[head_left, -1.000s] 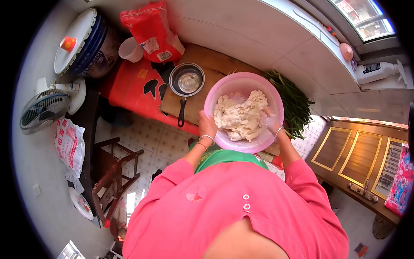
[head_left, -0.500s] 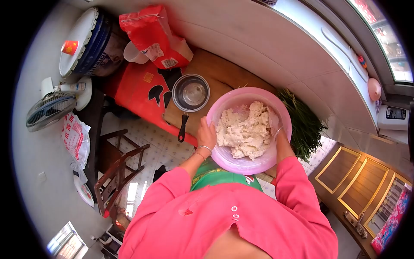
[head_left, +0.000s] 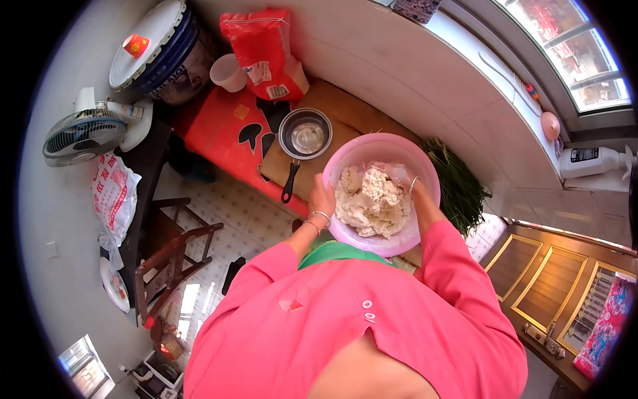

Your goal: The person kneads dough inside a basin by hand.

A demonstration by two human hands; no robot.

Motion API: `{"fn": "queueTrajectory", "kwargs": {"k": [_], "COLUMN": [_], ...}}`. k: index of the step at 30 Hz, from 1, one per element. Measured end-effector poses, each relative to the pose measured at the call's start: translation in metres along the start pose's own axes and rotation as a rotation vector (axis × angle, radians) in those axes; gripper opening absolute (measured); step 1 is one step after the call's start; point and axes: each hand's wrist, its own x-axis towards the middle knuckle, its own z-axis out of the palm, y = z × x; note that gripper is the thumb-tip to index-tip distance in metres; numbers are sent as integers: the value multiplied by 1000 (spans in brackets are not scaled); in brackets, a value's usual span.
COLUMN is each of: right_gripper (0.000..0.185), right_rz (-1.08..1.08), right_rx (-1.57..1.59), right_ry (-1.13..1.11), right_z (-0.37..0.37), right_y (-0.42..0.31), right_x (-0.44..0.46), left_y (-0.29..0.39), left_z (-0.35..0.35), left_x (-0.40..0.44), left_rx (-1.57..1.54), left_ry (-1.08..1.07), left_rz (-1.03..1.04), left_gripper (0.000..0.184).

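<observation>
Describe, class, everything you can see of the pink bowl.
The pink bowl is wide, round and smooth, apparently plastic, with a rolled-looking rim. It sits mouth up, overlapping the brown board in view, beside the greens. Lumpy, pale dough fills much of it. The left hand grips its rim; the right hand reaches inside. Its underside is hidden.

Person in a bright pink top (head_left: 372,319), sleeves long, loose, ending short of the wrists. Neckline: narrow notched slit at centre front. Near it, two small round ornaments (head_left: 368,310), pale, ring-like, close together. Chest also carries a small red-and-pink motif (head_left: 290,304), detail too fine to read. Green garment (head_left: 345,252) shows at the waist, below the top. Pale bangle (head_left: 321,215) on left wrist; another bangle (head_left: 413,183), silvery, on right wrist.
</observation>
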Motion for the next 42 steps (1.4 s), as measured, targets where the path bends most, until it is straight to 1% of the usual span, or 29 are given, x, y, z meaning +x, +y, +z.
{"fn": "queueTrajectory", "kwargs": {"k": [3,5,6,7,8,10,11,12,14,15,16,18,20,23,30,35,38,42], "right_gripper": [40,43,47,39,39,48,50,50,50,51,51,50,49,50,48,47,44,43], "right_rz": [5,34,56,120,132,-226,-104,-91,-298,-287,-278,-265,-225,-190,-163,-81,-114,-103], "right_rx": [0,-2,2,-4,0,-248,-278,-276,-511,-599,-590,-658,-698,-782,-776,-737,-708,-739], "right_ry": [-16,-25,-42,-79,-75,201,91,92,193,155,154,288,278,267,221,128,123,95], "right_z": [13,19,23,27,35,50,53,60,79,88,95,104,107,106,93,84,80,77], "right_y": [-19,-17,-13,-5,-1,3,-4,0,16,23,30,16,9,10,14,10,10,8], "right_x": [-13,-31,-38,-42,-52,-73,-78,-82,-93,-94,-97,-100,-92,-76,-18,13,31,51], "left_y": [-10,-16,-18,-20,-16,0,4,9,16,15,14,12,13,12,20,21,22,21], "left_z": [-1,2,2,3,1,-6,-6,-6,-5,-3,-2,1,4,6,4,5,5,6], "left_x": [4,14,21,28,34,44,48,48,46,48,50,53,54,57,60,61,61,62], "left_rx": [-51,-76,-69,-61,-62,-54,-38,-40,82,86,94,109,109,104,166,161,183,191], "left_ry": [-23,-41,-11,18,5,73,85,73,-65,-75,-77,-89,-40,-42,-87,-130,-127,-123], "left_rz": [49,81,170,258,257,410,446,443,309,306,305,295,320,318,276,220,218,206], "left_gripper": [36,37,39,40,40,43,44,44,45,45,45,45,45,44,44,44,44,44]}}
